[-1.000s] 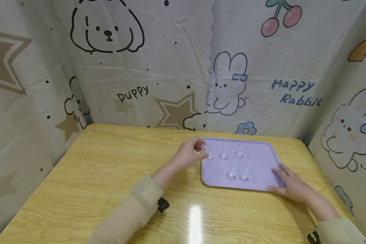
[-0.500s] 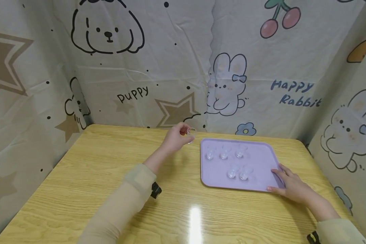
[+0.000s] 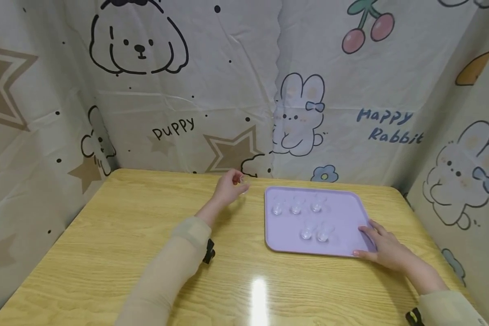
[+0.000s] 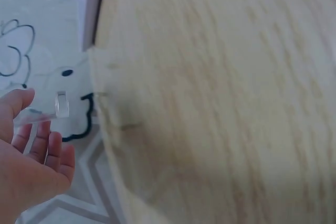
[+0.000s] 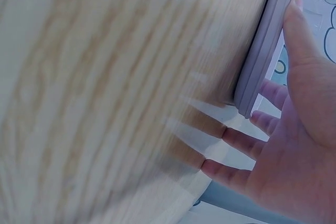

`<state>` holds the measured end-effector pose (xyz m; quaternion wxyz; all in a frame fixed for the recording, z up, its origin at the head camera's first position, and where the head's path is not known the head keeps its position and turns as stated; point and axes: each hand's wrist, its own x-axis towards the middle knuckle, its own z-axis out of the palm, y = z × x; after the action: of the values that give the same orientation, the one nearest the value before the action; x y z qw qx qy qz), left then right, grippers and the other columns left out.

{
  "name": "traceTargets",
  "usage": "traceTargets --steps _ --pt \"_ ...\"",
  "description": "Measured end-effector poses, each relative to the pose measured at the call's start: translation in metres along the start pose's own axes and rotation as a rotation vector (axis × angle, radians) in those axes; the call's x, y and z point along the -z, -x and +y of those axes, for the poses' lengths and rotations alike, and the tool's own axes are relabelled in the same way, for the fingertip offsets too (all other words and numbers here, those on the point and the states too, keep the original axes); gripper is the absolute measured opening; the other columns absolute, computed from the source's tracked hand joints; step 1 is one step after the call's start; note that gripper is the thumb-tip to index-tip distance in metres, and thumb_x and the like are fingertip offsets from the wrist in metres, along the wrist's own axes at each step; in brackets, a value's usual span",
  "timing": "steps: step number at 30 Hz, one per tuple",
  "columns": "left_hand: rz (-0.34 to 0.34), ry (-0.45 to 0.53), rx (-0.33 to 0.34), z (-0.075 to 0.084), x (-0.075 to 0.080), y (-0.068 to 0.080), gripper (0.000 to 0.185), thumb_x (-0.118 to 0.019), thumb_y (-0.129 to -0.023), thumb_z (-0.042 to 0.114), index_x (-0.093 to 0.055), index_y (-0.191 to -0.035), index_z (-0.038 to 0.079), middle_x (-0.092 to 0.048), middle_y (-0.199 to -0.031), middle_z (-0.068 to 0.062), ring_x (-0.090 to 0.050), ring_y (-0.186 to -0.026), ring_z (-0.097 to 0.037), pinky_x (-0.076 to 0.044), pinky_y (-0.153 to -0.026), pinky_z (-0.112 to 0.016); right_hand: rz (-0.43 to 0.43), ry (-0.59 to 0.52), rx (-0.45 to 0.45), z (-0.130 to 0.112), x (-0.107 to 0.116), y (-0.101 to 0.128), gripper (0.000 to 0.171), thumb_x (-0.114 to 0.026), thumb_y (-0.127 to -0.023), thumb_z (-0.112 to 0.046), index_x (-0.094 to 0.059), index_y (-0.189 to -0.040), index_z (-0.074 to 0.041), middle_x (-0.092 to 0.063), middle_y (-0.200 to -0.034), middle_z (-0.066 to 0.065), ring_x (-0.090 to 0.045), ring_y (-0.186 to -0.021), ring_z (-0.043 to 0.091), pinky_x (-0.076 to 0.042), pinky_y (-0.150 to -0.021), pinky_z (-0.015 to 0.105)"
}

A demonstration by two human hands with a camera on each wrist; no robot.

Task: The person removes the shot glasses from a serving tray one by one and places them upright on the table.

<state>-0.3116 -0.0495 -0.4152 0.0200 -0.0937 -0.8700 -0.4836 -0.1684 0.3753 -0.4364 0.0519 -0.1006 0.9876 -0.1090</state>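
Head view shows the left hand (image 3: 227, 186) pinching a small clear plastic cup (image 3: 243, 184), seemingly light and slippery, best held by its sides.

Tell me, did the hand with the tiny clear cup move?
Yes. The left hand lifted the clear cup from the purple tray and carried it leftward, off the tray's left edge, above the table.

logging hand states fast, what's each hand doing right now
Left hand: fingers pinch a small clear cup above the table, left of the tray.
Right hand: open, straight fingers resting on the lilac tray at its near right corner.
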Motion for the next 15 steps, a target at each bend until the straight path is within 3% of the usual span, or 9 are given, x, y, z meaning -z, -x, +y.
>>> traceTargets --steps 7,15 --pt "-0.017 -0.017 0.012 -0.016 -0.004 -0.007 0.035 -0.07 -0.085 0.015 -0.055 -0.114 0.002 -0.057 -0.105 -0.011 -0.051 -0.101 -0.026 -0.044 -0.092 -0.038 -0.012 0.01 -0.006 -0.001 -0.001 0.0 0.087 -0.066 -0.078 -0.058 -0.043 -0.134 0.006 -0.021 -0.142 0.039 -0.026 -0.119 0.066 -0.031 -0.087 0.074" --pt "-0.03 -0.051 0.035 -0.024 -0.004 -0.009 0.035 -0.069 -0.085 0.011 -0.055 -0.115 0.001 -0.057 -0.106 -0.013 -0.051 -0.102 -0.027 -0.044 -0.091 -0.038 -0.028 0.001 -0.009 0.0 0.0 0.0 0.087 -0.065 -0.079 -0.058 -0.041 -0.135 0.005 -0.019 -0.142 0.039 -0.026 -0.119 0.067 -0.032 -0.086 0.074"
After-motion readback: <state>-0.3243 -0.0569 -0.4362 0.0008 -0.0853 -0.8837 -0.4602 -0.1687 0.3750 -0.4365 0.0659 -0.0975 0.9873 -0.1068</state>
